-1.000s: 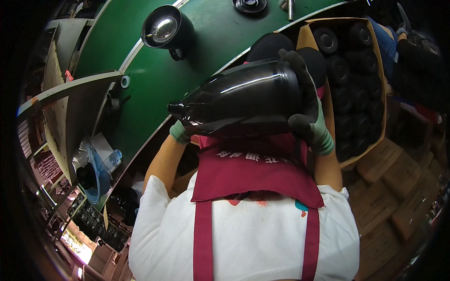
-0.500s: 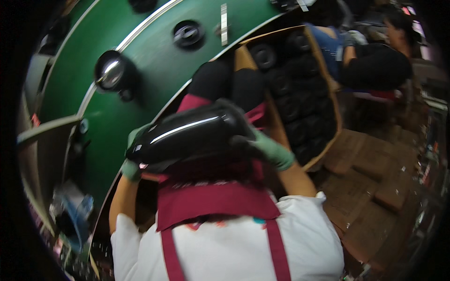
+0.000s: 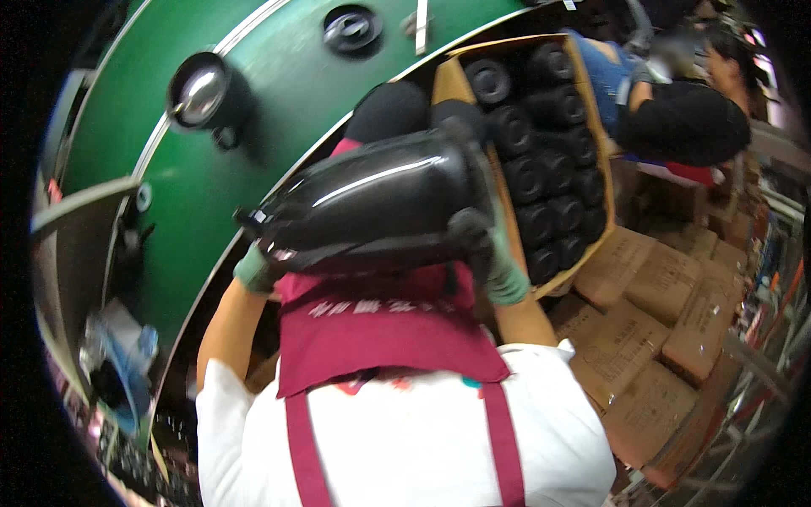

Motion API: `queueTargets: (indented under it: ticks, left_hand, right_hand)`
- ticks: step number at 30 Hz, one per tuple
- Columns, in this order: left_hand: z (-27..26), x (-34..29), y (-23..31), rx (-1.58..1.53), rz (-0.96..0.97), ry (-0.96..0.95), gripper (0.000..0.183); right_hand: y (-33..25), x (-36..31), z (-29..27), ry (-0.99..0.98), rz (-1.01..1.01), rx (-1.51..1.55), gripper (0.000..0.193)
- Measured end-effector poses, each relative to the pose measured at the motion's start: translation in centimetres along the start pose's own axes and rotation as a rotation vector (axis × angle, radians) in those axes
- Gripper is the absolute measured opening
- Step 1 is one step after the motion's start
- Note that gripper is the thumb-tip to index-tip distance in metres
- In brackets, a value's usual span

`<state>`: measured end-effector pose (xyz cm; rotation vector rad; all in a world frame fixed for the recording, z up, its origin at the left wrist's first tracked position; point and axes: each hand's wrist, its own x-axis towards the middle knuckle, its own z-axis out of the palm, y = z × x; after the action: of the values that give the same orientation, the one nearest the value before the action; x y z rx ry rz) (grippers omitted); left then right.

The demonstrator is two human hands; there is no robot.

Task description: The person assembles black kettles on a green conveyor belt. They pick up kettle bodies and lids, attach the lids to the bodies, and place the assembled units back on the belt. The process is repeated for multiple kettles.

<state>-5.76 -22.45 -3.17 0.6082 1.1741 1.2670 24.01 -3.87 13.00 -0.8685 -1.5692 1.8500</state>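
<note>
Holding a big glossy black container (image 3: 372, 198) crosswise over the lap, the person has both gloved hands on it in the head view. It's approx. level, narrow end to the person's L, wide end to the R, just above the red apron (image 3: 380, 342).

L hand (image 3: 260, 269) is cupped under/around the narrow end; its fingers are mostly hidden, so exact grip can't be told. R hand (image 3: 492, 232) is clamped on the wide end, thumb on the near side, fingers over the far side.

Handling (a guess): stiff, prob. light for its size if hollow; smooth shell, so slippery & easily scratched. Best hold: one hand per end, as now, w/ gloves for grip.

Count: 1 container in hand. On the green counter (image 3: 279, 101): 1 black pot (image 3: 200, 93), 1 round black part (image 3: 352, 29), 1 pale strip (image 3: 421, 27). Beside the R hand, 1 open cardboard box (image 3: 460, 83) w/ approx. 13 black round-ended pieces (image 3: 524, 177) visible; dark, so no exact no. Brown cartons (image 3: 621, 338) at R: at least 6. Also 1 co-worker (image 3: 684, 122), upper R.
</note>
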Motion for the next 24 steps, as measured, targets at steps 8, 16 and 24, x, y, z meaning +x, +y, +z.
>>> queueTargets:
  ticks: [8,16,24]
  left_hand:
    - [1.0,0.1,2.7,-0.100,-0.073,-0.156,0.057]
    - [5.0,1.4,9.3,0.442,0.124,0.055,0.048]
    - [4.7,2.1,8.7,0.263,0.034,-0.005,0.049]
  right_hand:
    - [1.2,0.4,0.1,-0.060,-0.039,0.022,0.109]
    - [3.0,-1.5,-1.6,0.065,0.397,0.186,0.098]
    - [0.3,-0.4,-2.5,-0.138,0.294,0.010,0.086]
